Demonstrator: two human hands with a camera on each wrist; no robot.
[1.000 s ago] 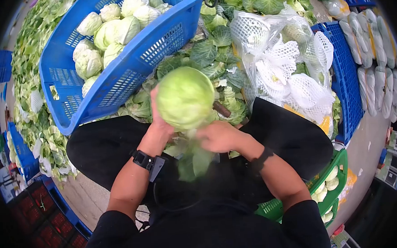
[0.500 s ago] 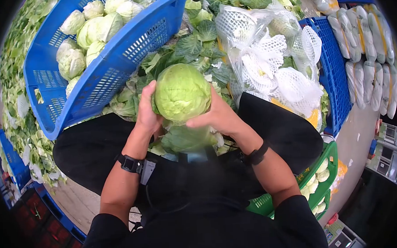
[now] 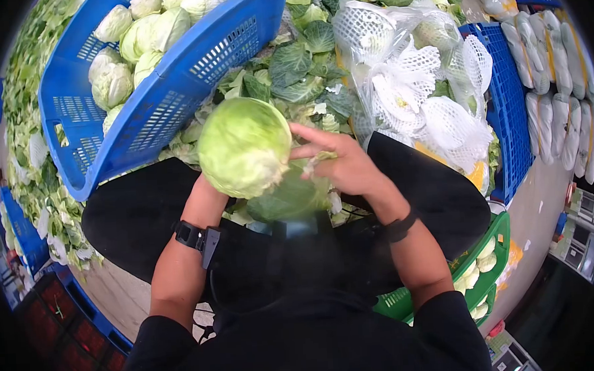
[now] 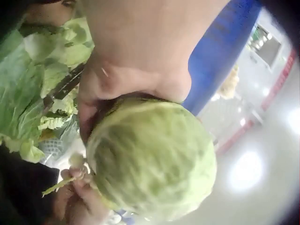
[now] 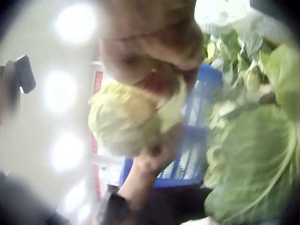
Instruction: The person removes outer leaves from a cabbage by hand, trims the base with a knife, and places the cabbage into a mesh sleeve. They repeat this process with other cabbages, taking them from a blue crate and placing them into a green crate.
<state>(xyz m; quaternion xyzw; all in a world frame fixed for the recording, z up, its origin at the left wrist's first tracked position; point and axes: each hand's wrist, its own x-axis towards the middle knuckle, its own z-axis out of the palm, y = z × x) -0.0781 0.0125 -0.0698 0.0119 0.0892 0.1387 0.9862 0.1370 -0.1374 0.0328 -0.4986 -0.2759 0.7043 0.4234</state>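
Observation:
A pale green cabbage [image 3: 241, 148] rests in the left hand [image 3: 211, 190], which grips it from beneath, the fingers mostly hidden behind it. Seen from the left wrist, the left hand [image 4: 133, 77] curls over one end of the cabbage [image 4: 152, 157]. Beside the cabbage's right side, the right hand [image 3: 350, 166] pinches a small torn bit of leaf [image 3: 319, 160], its index finger extended toward the cabbage. That leaf bit [image 4: 58, 186] also shows in the left wrist view. A large green leaf [image 3: 281, 198] lies below, between the knees.
A tilted blue crate [image 3: 172, 115] of cabbages stands at upper left. Loose leaves [image 3: 297, 64] cover the ground ahead. White foam nets in clear plastic [image 3: 399, 86] lie to their right, beside a blue pallet [image 3: 508, 114]. Green crates [image 3: 498, 242] with cabbages stand at lower right.
Both hands were around the cabbage half a second ago; the right hand has moved off to the right with a leaf bit. The cabbage has shifted left and turned, its pale end showing.

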